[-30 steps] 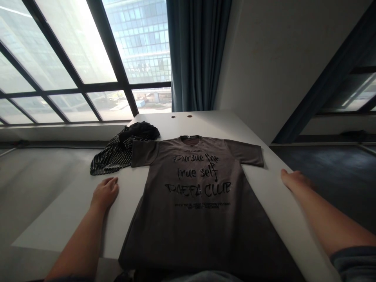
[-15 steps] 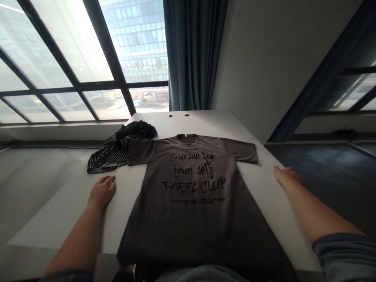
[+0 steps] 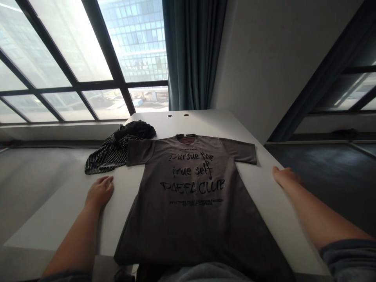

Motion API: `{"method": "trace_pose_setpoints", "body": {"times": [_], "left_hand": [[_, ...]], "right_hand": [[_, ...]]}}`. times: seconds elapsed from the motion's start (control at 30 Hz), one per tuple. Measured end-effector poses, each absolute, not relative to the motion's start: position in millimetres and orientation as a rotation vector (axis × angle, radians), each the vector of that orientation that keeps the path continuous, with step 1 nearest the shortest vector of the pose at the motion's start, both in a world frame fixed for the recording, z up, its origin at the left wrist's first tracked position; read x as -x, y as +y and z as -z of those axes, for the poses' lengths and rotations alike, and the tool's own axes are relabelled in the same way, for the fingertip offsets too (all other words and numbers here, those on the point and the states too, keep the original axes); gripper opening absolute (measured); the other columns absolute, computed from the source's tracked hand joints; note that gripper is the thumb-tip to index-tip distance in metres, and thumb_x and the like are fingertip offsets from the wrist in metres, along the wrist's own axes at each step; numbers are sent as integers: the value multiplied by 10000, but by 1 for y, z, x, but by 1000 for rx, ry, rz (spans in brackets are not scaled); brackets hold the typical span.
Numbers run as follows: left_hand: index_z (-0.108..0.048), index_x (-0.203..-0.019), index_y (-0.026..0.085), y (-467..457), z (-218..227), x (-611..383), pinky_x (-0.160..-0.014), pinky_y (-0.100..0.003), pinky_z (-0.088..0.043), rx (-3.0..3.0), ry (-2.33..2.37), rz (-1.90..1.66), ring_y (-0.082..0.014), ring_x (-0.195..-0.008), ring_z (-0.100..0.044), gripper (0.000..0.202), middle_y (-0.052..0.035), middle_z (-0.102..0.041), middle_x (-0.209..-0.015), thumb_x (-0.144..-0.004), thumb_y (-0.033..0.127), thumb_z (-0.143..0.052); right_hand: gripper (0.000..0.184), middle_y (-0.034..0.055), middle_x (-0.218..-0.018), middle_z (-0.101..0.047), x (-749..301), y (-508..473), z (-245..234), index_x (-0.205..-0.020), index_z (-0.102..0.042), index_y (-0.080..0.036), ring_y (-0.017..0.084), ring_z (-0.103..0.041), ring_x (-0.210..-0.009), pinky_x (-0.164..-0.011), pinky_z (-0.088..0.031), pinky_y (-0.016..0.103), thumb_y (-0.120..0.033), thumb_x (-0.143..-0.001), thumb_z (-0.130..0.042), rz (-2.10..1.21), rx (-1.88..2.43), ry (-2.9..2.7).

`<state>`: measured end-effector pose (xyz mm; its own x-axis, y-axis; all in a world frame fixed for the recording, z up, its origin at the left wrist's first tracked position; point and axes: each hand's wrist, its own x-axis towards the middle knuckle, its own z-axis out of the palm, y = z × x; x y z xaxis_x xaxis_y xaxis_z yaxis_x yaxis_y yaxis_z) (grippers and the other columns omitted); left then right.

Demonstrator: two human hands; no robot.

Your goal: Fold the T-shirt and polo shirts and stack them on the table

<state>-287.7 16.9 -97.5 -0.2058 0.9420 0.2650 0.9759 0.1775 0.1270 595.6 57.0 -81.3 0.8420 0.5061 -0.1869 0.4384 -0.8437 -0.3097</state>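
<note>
A dark grey-brown T-shirt (image 3: 190,227) lies flat, front up, on the white table (image 3: 252,188), its neck pointing away from me and black lettering on its chest. Its lower end reaches my body. Left of the shirt, my left hand (image 3: 100,190) rests on the tabletop with curled fingers and nothing visible in them, apart from the fabric. My right hand (image 3: 287,177) is at the table's right edge, thumb on top and fingers bent over the side, partly hidden. The right sleeve (image 3: 242,152) is the nearest part of the shirt to it.
A crumpled black garment with white stripes (image 3: 108,150) lies at the table's left, touching the shirt's left sleeve. Two round cable holes (image 3: 186,115) are near the far edge. Beyond stand a window (image 3: 141,47), a blue curtain (image 3: 194,55) and a wall (image 3: 252,58).
Very little differs. The view has shifted slightly, so the shirt and my left hand appear a touch further left. Both hands keep their places.
</note>
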Motion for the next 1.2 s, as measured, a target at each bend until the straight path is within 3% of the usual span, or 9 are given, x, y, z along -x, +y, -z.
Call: {"method": "trace_pose_setpoints", "body": {"times": [0.27, 0.47, 0.67, 0.8, 0.93, 1.07, 1.2], "left_hand": [[-700, -1380, 236, 15, 97, 283, -1174, -428, -452, 1879, -2341, 394, -305, -1295, -614, 518, -102, -621, -1471, -922, 352, -487], [-697, -1372, 219, 13, 92, 276, -1178, -426, -450, 1855, -2327, 361, -310, -1308, -613, 509, -116, -624, -1470, -930, 347, -479], [-716, -1331, 189, 13, 96, 277, -1138, -463, -478, 1862, -2333, 413, -332, -1283, -622, 480, -147, -637, -1454, -937, 352, -496], [-678, -1379, 165, 22, 95, 261, -1120, -492, -474, 1834, -2361, 446, -351, -1292, -606, 506, -178, -620, -1468, -973, 406, -497], [-629, -1444, 158, 53, 80, 208, -1196, -476, -401, 1963, -2207, 436, -335, -1415, -515, 547, -164, -553, -1547, -1038, 463, -425], [-603, -1503, 252, 102, 65, 136, -1265, -431, -302, 2317, -1951, 318, -286, -1509, -426, 535, -100, -477, -1636, -1064, 497, -420], [-474, -1611, 335, 141, 71, 83, -1265, -578, -233, 2405, -2161, 84, -390, -1590, -277, 653, -96, -331, -1732, -1031, 631, -432]], "right_hand": [[733, 400, -1334, -594, -594, 54, 78, -1494, -523, -114, 500, -553, -1343, -920, -434, 635, -592, -943, -447, -367, 2757, -780], [715, 369, -1379, -579, -592, 49, 80, -1468, -557, -95, 488, -556, -1315, -994, -427, 616, -585, -970, -404, -328, 2744, -849], [549, 197, -1637, -402, -548, 49, 85, -1456, -610, -180, 379, -350, -1513, -1212, -296, 534, -440, -1020, -400, 364, 2295, -1660], [526, 122, -1641, -448, -487, 89, 85, -1453, -641, -241, 355, -317, -1549, -1256, -279, 526, -458, -1033, -411, 208, 1984, -2139], [617, 55, -1718, -352, -447, 143, 84, -1573, -508, -375, 380, -288, -1574, -1236, -275, 642, -632, -1036, -346, -90, 2144, -2134], [699, 34, -1775, -208, -446, 173, 90, -1661, -318, -434, 415, -183, -1610, -1211, -152, 768, -712, -1022, -257, -235, 2337, -2036], [653, 8, -1790, -144, -463, 183, 96, -1672, -274, -441, 388, -139, -1626, -1219, -113, 764, -632, -1053, -197, -265, 2347, -2019]]}}
